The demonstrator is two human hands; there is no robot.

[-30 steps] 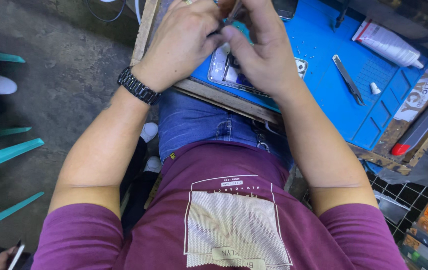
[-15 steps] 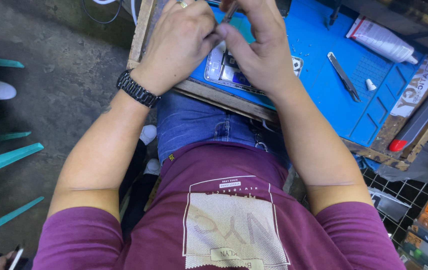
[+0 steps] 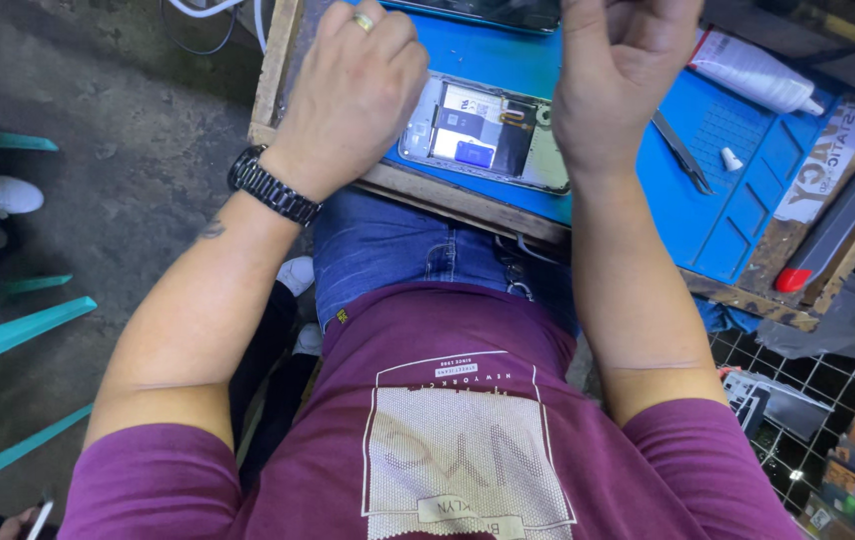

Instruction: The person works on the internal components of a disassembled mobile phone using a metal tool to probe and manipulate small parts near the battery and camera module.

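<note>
Resting curled on the opened phone [image 3: 483, 135], left hand [image 3: 358, 90]; right hand [image 3: 618, 70] hovers loosely curled, empty.

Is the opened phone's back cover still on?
No, the opened phone lies on the blue mat with its inner boards and parts exposed, between both hands.

Head camera looks steeply down, close over the blue mat [image 3: 508, 60].

Opened phone [image 3: 488, 135] lies on mat [image 3: 738, 215], between hands.
</note>
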